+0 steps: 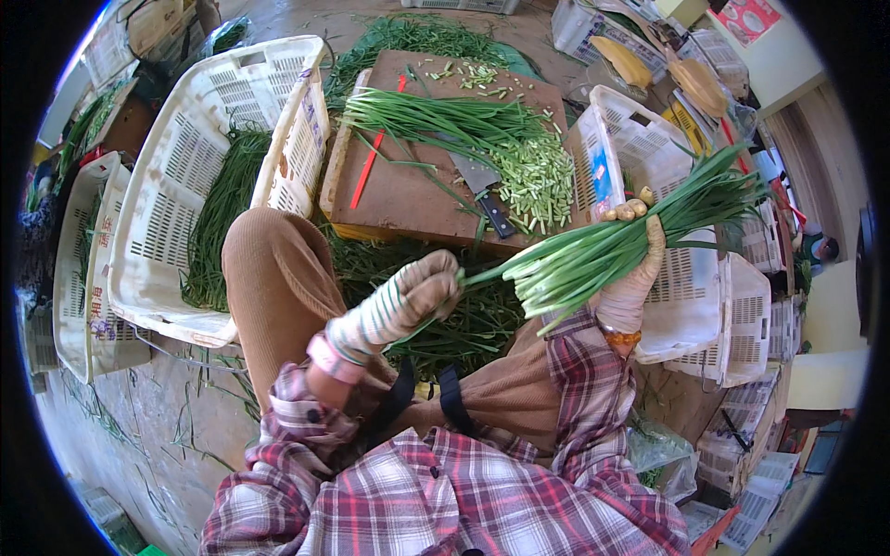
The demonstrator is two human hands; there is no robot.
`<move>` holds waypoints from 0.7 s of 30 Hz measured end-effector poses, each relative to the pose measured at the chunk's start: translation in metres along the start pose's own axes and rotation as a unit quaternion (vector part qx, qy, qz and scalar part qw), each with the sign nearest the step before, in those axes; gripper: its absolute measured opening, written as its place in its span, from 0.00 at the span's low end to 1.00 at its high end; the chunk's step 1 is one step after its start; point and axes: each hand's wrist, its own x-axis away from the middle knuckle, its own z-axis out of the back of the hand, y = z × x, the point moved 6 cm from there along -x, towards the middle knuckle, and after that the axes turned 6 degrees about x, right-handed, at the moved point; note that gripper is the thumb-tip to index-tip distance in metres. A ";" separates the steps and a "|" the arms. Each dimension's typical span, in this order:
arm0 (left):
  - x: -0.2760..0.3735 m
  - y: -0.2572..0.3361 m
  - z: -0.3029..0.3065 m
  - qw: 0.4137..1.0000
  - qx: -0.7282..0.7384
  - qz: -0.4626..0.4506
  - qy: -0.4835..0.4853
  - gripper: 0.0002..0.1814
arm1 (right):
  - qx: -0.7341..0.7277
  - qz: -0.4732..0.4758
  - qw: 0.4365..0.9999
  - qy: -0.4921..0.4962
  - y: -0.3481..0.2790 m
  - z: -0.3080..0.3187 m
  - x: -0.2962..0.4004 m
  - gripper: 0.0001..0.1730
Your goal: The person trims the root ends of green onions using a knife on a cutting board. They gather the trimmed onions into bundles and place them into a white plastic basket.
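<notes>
A thick bunch of garlic chives [584,267] is gripped in my right hand [643,257], its pale cut ends towards the middle and its green tips out to the right. My left hand [424,288], in a worn glove with a striped cuff, pinches a thin green strand by the pale ends. Before me stands a brown board [417,187]. On it lie a second bundle of chives [452,118], a heap of chopped pale stem ends [539,177] and a cleaver [480,184], its blade partly under the leaves. A red strip [368,170] lies at the board's left.
To my left stands a white plastic crate [170,208] with chives inside; another white crate [678,306] is at my right. Loose green leaves [459,326] pile up between my knees and the board. More greens [424,38] lie behind the board.
</notes>
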 end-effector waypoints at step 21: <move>-0.049 0.012 -0.048 0.757 -0.636 -0.144 0.053 0.08 | 0.145 -0.007 0.989 -0.012 0.024 -0.012 0.004 0.22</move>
